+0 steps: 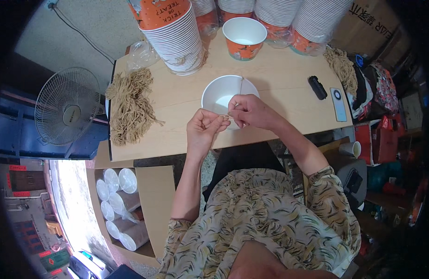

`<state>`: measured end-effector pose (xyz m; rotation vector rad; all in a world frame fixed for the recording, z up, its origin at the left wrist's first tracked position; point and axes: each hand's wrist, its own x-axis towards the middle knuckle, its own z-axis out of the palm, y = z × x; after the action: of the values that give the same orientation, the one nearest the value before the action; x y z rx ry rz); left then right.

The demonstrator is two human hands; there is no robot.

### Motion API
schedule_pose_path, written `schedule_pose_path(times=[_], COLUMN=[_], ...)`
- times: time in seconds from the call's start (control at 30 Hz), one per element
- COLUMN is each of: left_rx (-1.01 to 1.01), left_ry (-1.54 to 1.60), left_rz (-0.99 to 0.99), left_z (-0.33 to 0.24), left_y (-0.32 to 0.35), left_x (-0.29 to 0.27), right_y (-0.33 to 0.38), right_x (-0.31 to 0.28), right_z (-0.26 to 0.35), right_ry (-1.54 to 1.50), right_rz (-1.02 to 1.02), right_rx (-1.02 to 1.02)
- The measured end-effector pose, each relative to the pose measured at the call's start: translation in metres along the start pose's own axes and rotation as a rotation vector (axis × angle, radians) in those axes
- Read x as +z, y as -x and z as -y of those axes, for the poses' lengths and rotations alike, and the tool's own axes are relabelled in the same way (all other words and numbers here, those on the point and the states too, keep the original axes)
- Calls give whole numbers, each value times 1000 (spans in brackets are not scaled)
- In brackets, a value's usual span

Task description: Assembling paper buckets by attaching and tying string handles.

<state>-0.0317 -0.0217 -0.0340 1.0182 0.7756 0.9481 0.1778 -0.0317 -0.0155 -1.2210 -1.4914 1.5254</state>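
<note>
A white paper bucket (210, 95) stands on the table in front of me, its open top facing up. A thin tan twine cord (242, 84) shows at its far rim and runs down toward my hands. My left hand (205, 131) is at the bucket's near side, thumb and fingers pinched on a short bit of the cord. My right hand (252, 111) reaches over the bucket's near right rim, its fingertips closed on the cord close to the left ones. The fingers hide much of the near rim and how the cord runs there.
A heap of tan cords (130, 107) lies at the table's left. Stacked orange-and-white buckets (173, 44) and a single bucket (244, 39) stand at the back. A black object (317, 87) and a phone (338, 104) lie right. A fan (69, 107) and a carton (154, 204) are left.
</note>
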Motion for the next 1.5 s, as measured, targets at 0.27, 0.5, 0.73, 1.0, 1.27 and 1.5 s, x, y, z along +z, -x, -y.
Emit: schedule_pose_path(times=[0.27,0.5,0.73,1.0,1.27,1.5], left_rx=[-18,11,-36,-93,-88,5], left_ry=[-33,-80,-45,-57,-86,-151], left_rz=[8,47,42,92,150,71], left_z=[-3,-2,-2,-2,-1,-1], left_y=[1,-1,-2,-1,-3,0], left_x=[0,-1,-1,-1,-5,3], right_y=[-3,-7,-2,-4,-5,-9], right_x=[5,7,10,10,7,10], right_z=[8,1,-2,-7,-4,-1], right_ry=[8,25,-28,28,-57,-65], right_rz=[-49,-40,-170,-272,-320,-256], right_rx=[28,-107,-119,-240,-219,-314])
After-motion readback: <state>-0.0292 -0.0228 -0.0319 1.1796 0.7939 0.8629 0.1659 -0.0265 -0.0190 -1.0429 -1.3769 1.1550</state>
